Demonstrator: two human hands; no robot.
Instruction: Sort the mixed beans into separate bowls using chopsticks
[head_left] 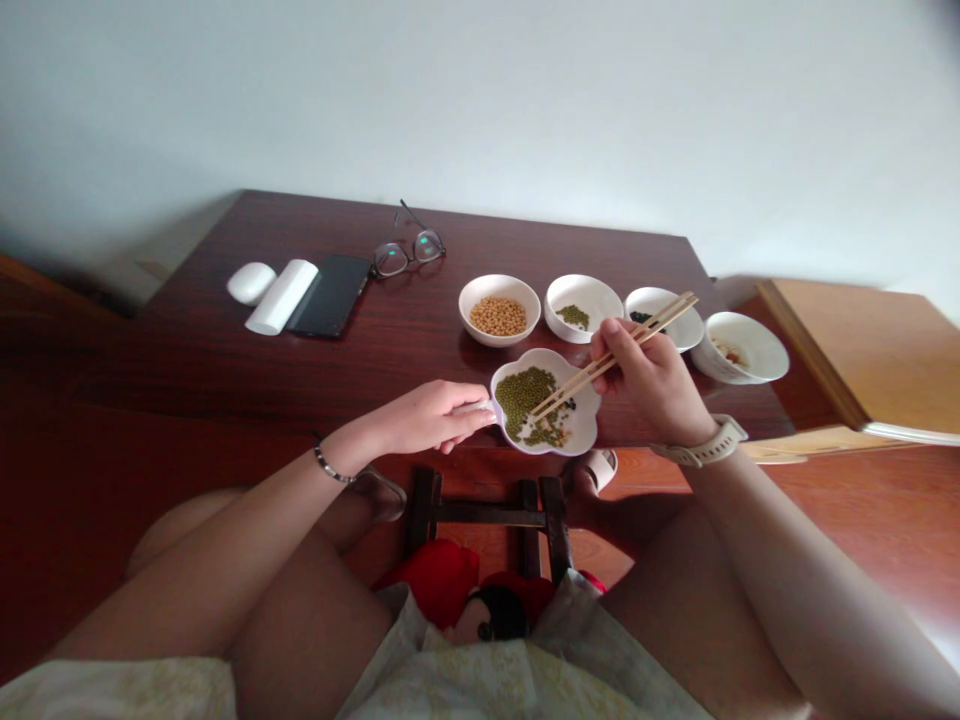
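Note:
My left hand (442, 416) is closed round the short handle of a white flower-shaped bowl (584, 421) at the table's front edge. In that bowl lie many green mung beans (523, 395), with a few dark and pale pieces among them. My right hand (645, 370) grips a pair of wooden chopsticks (664, 318), their tips down among the beans. Whether the tips pinch a bean is too small to tell. Behind stand a bowl of yellow soybeans (498, 316), a bowl with some mung beans (574, 316), a bowl with dark beans (639, 316) partly hidden by my right hand, and a bowl with mixed pale and reddish pieces (729, 352).
On the dark wooden table (300, 380) lie glasses (409, 254), a black phone (330, 296), a white cylindrical case (282, 297) and a white rounded object (251, 284). A lighter wooden cabinet (862, 340) stands at the right. The wall is directly behind the table.

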